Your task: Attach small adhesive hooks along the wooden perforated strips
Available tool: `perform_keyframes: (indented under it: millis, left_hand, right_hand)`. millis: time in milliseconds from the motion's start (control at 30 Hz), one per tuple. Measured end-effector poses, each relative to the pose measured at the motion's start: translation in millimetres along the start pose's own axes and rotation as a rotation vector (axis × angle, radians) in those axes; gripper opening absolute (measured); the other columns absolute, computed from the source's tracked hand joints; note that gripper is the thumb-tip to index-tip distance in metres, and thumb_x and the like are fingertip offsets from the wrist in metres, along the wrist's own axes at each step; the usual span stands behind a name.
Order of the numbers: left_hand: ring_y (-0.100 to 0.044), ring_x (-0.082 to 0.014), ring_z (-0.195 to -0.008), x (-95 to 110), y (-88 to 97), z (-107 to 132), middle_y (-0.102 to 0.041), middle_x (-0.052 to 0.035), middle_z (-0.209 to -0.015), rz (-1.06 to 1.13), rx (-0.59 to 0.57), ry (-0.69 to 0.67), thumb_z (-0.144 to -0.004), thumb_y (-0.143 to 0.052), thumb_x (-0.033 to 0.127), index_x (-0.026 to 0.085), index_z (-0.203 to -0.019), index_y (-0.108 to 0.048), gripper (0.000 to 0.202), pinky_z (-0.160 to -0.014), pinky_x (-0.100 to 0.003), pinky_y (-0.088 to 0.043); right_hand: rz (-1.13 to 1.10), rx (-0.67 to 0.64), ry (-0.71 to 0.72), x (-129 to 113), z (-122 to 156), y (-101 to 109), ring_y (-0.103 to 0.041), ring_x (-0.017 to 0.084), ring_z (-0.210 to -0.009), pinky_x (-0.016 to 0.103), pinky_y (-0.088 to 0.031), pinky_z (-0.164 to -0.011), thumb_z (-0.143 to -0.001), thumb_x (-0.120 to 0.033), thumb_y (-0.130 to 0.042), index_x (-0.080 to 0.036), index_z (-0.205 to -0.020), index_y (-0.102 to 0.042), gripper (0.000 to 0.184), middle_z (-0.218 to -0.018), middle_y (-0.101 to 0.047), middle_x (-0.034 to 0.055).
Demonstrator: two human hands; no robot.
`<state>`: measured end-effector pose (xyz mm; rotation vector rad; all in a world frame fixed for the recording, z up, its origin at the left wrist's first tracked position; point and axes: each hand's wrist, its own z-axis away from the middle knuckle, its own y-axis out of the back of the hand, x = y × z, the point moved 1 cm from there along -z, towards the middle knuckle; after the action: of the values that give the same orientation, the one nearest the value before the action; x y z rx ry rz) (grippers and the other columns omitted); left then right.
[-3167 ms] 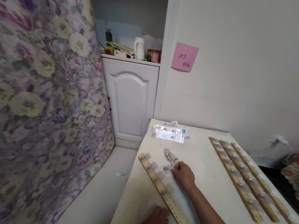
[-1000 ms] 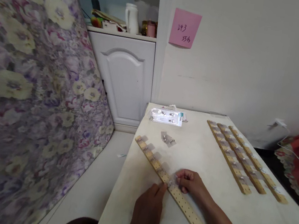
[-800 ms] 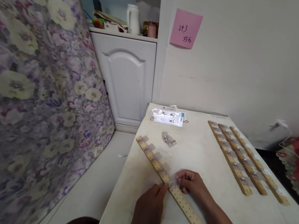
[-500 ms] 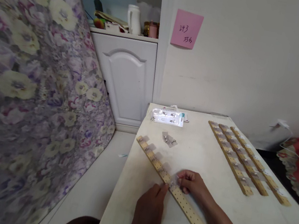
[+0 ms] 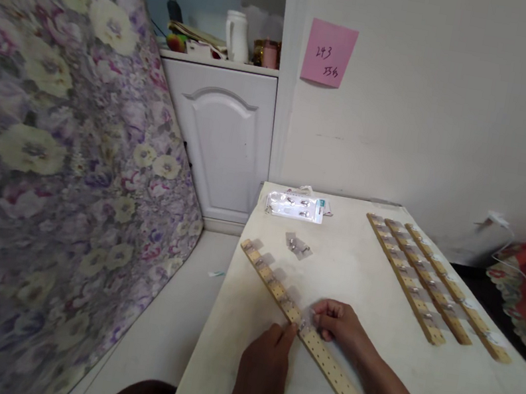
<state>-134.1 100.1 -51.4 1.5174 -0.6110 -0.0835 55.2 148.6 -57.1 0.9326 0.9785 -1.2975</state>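
Note:
A long wooden strip with rows of holes point(image 5: 344, 381) lies diagonally across the table in front of me. My left hand point(image 5: 265, 359) is closed at its near edge, thumb and forefinger pressed against the strip. From the other side, my right hand point(image 5: 339, 321) pinches a small clear plastic piece point(image 5: 308, 318) with a shiny metal part, set against the strip close to my left fingertips. Similar clear pieces with metal parts point(image 5: 262, 264) sit along the strip's far half. Beyond it, a few loose clear pieces point(image 5: 297, 246) lie together on the table.
Three wooden strips fitted with clear pieces point(image 5: 404, 274) lie side by side on the right of the table point(image 5: 233, 374). A clear blister pack point(image 5: 294, 207) rests near the back edge. Floral fabric point(image 5: 55, 175) hangs at left; a white cabinet point(image 5: 221, 143) stands behind.
My hands hold almost the same places on the strip, with only a slight shift of the fingers. The view has tilted very slightly.

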Motion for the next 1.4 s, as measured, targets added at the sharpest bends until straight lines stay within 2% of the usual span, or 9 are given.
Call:
perform_keyframes:
  millis: [267,467,667,800,1033,1400]
  left_hand:
    - [-0.055,-0.0158,-0.082,-1,-5.3,1,-0.059,-0.0047,-0.094,-0.031,0.051,-0.016,-0.088,-0.035,0.008,0.023,-0.131,-0.046,0.047,-0.073,-0.026,-0.045]
    - [-0.055,-0.016,-0.083,0,-1.6,2,-0.06,-0.0042,-0.096,-0.02,0.028,-0.013,-0.088,-0.035,0.008,0.023,-0.131,-0.046,0.047,-0.074,-0.027,-0.045]
    - [-0.056,-0.016,-0.082,-2,-6.8,2,-0.06,-0.0035,-0.095,-0.035,0.08,-0.027,-0.088,-0.038,0.009,0.025,-0.129,-0.047,0.045,-0.072,-0.026,-0.044]
    - [-0.056,-0.0166,-0.08,-3,-11.6,2,-0.06,-0.0037,-0.092,-0.063,0.121,-0.036,-0.089,-0.038,0.01,0.025,-0.127,-0.049,0.042,-0.068,-0.026,-0.044]
    - [-0.057,-0.017,-0.079,-2,-7.5,1,-0.061,-0.0034,-0.092,-0.056,0.093,-0.016,-0.091,-0.035,0.013,0.025,-0.123,-0.052,0.038,-0.067,-0.026,-0.042]
    - [-0.057,-0.016,-0.081,0,-3.5,-1,-0.06,-0.0026,-0.094,-0.042,0.054,0.014,-0.093,-0.032,0.015,0.026,-0.123,-0.052,0.038,-0.069,-0.025,-0.042]
  right_hand:
    - [-0.01,-0.004,-0.005,0,-1,0,-0.042,0.004,-0.035,0.02,-0.027,-0.038,-0.059,-0.024,-0.063,-0.014,-0.069,-0.062,0.014,-0.05,-0.056,-0.0052]
    - [0.005,-0.018,-0.001,0,0,-1,-0.041,0.004,-0.035,0.02,-0.027,-0.038,-0.058,-0.025,-0.063,-0.015,-0.069,-0.061,0.015,-0.049,-0.054,-0.0058]
    - [0.03,-0.015,0.062,2,2,-3,-0.041,0.005,-0.033,0.02,-0.026,-0.037,-0.062,-0.03,-0.063,-0.017,-0.081,-0.055,0.023,-0.046,-0.046,-0.0105]
    - [0.08,-0.016,0.079,1,3,-5,-0.042,0.005,-0.034,0.019,-0.027,-0.037,-0.069,-0.035,-0.061,-0.018,-0.083,-0.054,0.023,-0.048,-0.045,-0.0107]
    - [0.215,0.005,0.094,-3,4,-10,-0.041,0.004,-0.037,0.019,-0.029,-0.038,-0.07,-0.034,-0.065,-0.017,-0.078,-0.056,0.021,-0.052,-0.048,-0.0086]
    - [0.165,0.03,0.045,-3,-1,-11,-0.039,0.004,-0.033,0.018,-0.028,-0.035,-0.065,-0.029,-0.068,-0.018,-0.077,-0.053,0.022,-0.051,-0.049,-0.0099]
